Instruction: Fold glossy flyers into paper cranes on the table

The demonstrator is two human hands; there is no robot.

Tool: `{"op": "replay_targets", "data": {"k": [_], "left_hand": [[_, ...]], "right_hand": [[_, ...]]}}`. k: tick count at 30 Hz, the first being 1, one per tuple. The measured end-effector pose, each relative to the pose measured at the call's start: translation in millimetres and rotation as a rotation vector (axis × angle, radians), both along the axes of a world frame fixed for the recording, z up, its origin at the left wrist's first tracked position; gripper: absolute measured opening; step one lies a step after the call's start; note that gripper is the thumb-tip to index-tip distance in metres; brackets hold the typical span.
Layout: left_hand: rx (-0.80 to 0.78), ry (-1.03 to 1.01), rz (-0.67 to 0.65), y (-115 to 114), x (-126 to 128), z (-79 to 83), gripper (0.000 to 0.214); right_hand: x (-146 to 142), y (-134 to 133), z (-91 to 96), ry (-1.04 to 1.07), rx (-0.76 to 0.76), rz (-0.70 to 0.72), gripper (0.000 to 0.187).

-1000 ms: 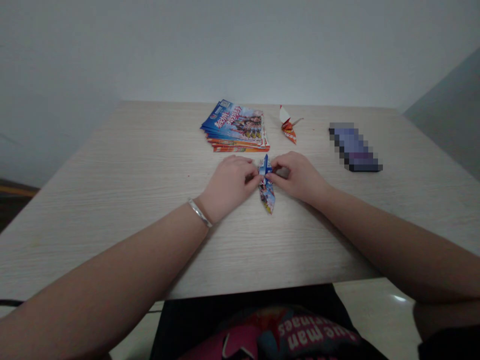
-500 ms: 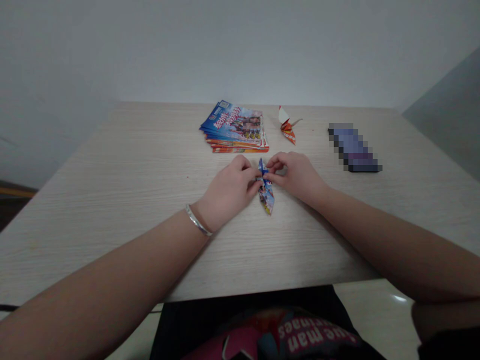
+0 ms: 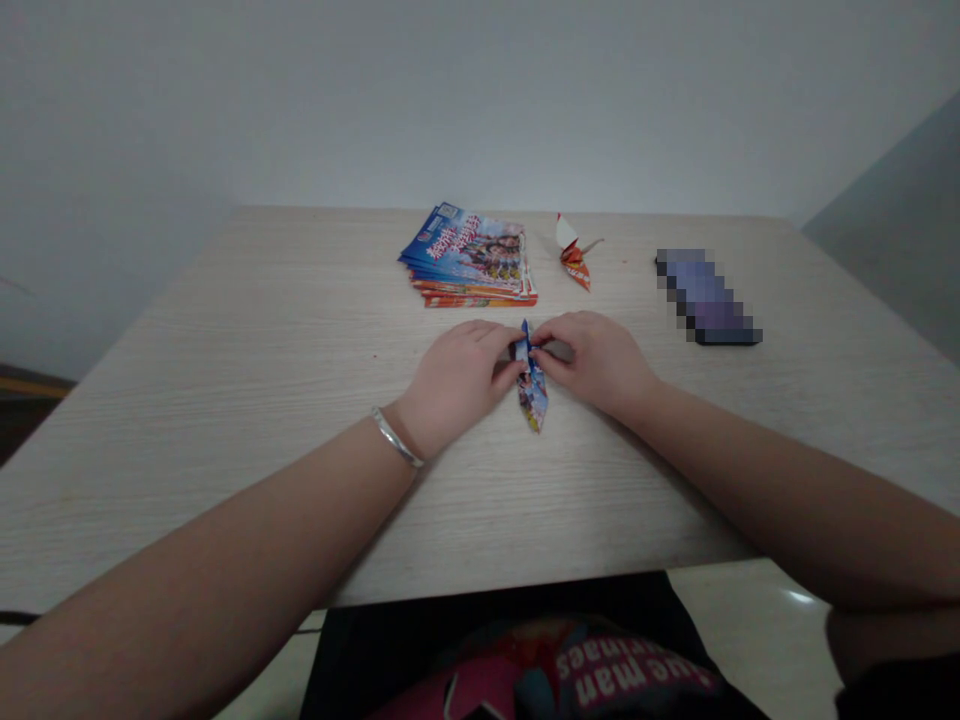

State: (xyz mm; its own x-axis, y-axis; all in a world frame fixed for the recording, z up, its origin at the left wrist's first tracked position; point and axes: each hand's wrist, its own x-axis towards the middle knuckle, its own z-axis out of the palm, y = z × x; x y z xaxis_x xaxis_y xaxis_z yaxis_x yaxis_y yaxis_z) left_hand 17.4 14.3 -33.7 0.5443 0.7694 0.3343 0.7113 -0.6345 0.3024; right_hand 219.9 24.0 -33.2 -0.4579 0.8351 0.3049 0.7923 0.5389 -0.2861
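A narrow piece of folded paper (image 3: 533, 398), printed blue with a colourful picture, points lengthwise toward me on the table. My left hand (image 3: 469, 375), with a silver bangle (image 3: 396, 438) at its wrist, pinches the paper's left edge between thumb and fingers. From the other side, my right hand (image 3: 596, 358) pinches the right edge near the upper half. The fingertips of both hands nearly meet at the paper's centre and cover part of its folds. Its lower pointed end shows below the hands.
Behind my hands lies a fanned stack of printed leaflets (image 3: 469, 255). A folded orange and white paper crane (image 3: 574, 255) sits to its right. Farther right is a dark phone (image 3: 709, 297), pixelated over. The wooden table (image 3: 225, 330) meets a pale wall at the back.
My right-hand fingers have drawn closer together on the paper, and the left index finger has shifted slightly. The paper's upper part looks a little narrower. Everything else stays in place.
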Motion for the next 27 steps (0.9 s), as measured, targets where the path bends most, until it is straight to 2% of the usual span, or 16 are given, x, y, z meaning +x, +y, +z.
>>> {"op": "replay_targets", "data": {"k": [5,9,15,20,27], "left_hand": [[-0.019,-0.042,-0.026,1.9,-1.1,-1.8,0.034],[-0.039,-0.045,-0.027,2.5,-1.0,-2.2,0.038],[-0.001,-0.006,0.009,1.1,0.5,0.0,0.040],[-0.003,0.011,0.061,-1.6,1.6,3.3,0.031],[0.036,0.060,0.010,-3.3,-0.1,4.9,0.021]], "right_hand": [[1.7,-1.9,-0.4,0.106,-0.074,-0.081,0.030],[3.4,1.1,-2.5,0.125,-0.071,-0.029,0.026],[2.7,6.4,-4.4,0.214,-0.110,-0.079,0.010],[4.8,13.9,-8.4,0.166,-0.088,0.014,0.017],[4.2,16.3,-8.9,0.103,-0.062,-0.065,0.017]]}}
